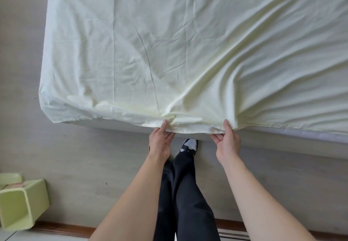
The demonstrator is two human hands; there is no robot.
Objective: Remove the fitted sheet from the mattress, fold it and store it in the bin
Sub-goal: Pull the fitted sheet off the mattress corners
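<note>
Left to right from my head view: green bin (22,201) sits on the floor far lower left, well apart from the bed. Fitted sheet (169,52) covers the mattress (301,137), near hem bunched along the edge facing me, long edge running left-right across the view. My left hand (160,141) pinches that hem, thumb on top, fingers tucked under. My right hand (227,141) grips the same hem just beside it, thumb over, fingers curled beneath. Both hands meet the sheet from below the edge; folds fan away up and right. I judge the next pull goes toward me and upward, the left hand nearer the still-fitted left corner.
</note>
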